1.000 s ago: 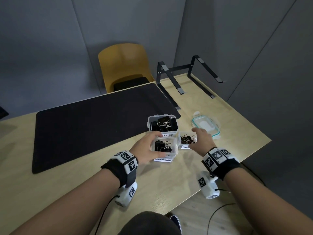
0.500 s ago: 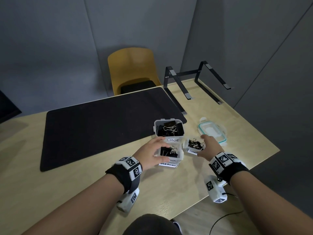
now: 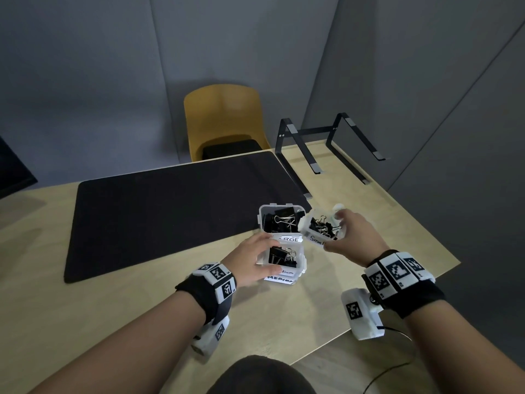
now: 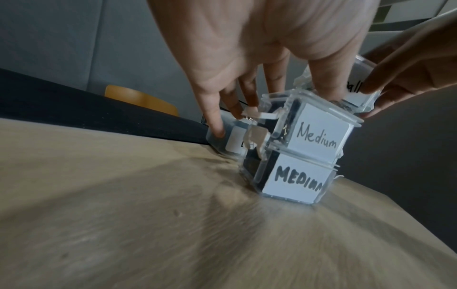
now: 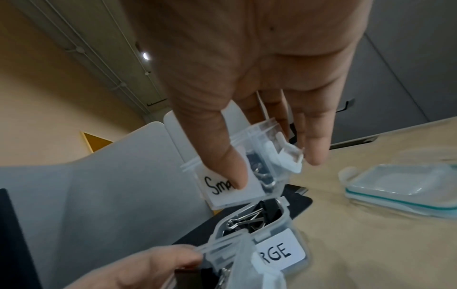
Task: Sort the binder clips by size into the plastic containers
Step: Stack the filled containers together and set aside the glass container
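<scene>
Three clear plastic containers of black binder clips sit near the table's right front. My left hand grips the upper of two stacked medium containers, thumb at the near wall and fingers over the far rim. The lower medium container rests on the table. My right hand holds the small container, lifted off the table and tilted, thumb on its label. It hangs just right of the open large container, which holds big clips.
A black desk mat covers the table's middle and left. A black laptop stand stands at the back right, a yellow chair behind the table. A teal-rimmed lid lies right of the containers. The table edge runs close on the right.
My right hand has closed on the small container and lifted it off the table, tilting it beside the large one. My left hand stays on the medium stack.
</scene>
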Available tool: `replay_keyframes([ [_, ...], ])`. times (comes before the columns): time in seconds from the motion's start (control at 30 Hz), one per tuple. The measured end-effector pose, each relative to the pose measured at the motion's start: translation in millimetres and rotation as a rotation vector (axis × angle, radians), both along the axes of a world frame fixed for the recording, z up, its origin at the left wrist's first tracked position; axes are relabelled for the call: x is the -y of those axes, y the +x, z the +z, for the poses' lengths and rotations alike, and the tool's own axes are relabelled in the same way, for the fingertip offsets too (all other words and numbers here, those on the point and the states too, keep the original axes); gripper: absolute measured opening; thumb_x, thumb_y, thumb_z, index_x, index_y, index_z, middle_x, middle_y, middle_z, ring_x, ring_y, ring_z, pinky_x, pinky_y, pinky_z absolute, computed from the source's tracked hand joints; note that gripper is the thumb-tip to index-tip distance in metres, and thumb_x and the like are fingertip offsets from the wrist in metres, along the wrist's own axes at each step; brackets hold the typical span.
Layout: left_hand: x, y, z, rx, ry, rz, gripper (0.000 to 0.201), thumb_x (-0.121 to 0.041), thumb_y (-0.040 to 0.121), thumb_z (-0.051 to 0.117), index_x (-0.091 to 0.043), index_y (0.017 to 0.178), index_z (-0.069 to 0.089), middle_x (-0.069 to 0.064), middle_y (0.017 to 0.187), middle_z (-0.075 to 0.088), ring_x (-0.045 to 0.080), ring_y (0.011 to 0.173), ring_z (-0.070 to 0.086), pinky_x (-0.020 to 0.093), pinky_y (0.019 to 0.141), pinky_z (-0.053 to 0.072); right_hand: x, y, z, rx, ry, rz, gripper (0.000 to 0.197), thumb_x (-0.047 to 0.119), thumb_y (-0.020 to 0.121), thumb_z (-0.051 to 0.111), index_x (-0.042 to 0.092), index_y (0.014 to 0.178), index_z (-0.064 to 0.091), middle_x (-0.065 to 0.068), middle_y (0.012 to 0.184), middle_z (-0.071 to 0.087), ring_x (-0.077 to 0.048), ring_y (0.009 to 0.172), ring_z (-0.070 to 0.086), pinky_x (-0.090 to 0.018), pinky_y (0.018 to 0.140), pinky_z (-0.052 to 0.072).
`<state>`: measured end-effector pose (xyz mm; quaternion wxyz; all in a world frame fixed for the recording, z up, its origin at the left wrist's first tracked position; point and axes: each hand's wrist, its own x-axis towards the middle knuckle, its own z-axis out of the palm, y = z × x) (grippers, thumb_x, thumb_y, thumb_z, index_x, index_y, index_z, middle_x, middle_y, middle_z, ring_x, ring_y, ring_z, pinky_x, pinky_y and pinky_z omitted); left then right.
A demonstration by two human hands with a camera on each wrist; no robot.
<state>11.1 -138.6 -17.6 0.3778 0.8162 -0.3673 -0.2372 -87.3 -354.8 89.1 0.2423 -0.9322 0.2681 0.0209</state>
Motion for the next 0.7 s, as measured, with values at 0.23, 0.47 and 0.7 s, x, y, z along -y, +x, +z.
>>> replay_keyframes([
  [0.23,3.2,0.1,10.4,0.056,-0.028,0.04,0.028,-0.025,0.095,0.052,-0.026,0.121,0.063,-0.013,0.13,0.044,0.009,0.122,0.044,0.027,0.107,0.034,-21.4,4.4,3.5,-0.015,0.014,0.057,0.068,0.024,0.071,0.074,0.016,0.13,0.042,-0.005,0.124,0.049,-0.015,0.093,0.048,-0.025,0.076,0.039],
  [0.47,8.9,-0.9,14.7,-0.038,-0.11,0.175,0.037,-0.018,0.084,0.066,-0.025,0.119,0.056,-0.014,0.118,0.052,0.008,0.114,0.052,0.019,0.091,0.039,-38.3,5.1,0.7,-0.043,0.015,0.117,0.067,0.026,0.07,0.075,0.016,0.128,0.043,-0.004,0.118,0.05,-0.015,0.093,0.049,-0.025,0.079,0.041],
  [0.7,5.2,-3.7,6.8,-0.229,-0.038,0.106,0.081,-0.03,0.069,0.077,-0.034,0.138,0.035,-0.015,0.126,0.056,0.007,0.118,0.052,0.028,0.102,0.04,-53.6,6.5,-1.3,-0.089,-0.014,0.21,0.068,0.03,0.071,0.073,0.018,0.131,0.043,-0.002,0.121,0.05,-0.018,0.107,0.051,-0.023,0.082,0.038],
])
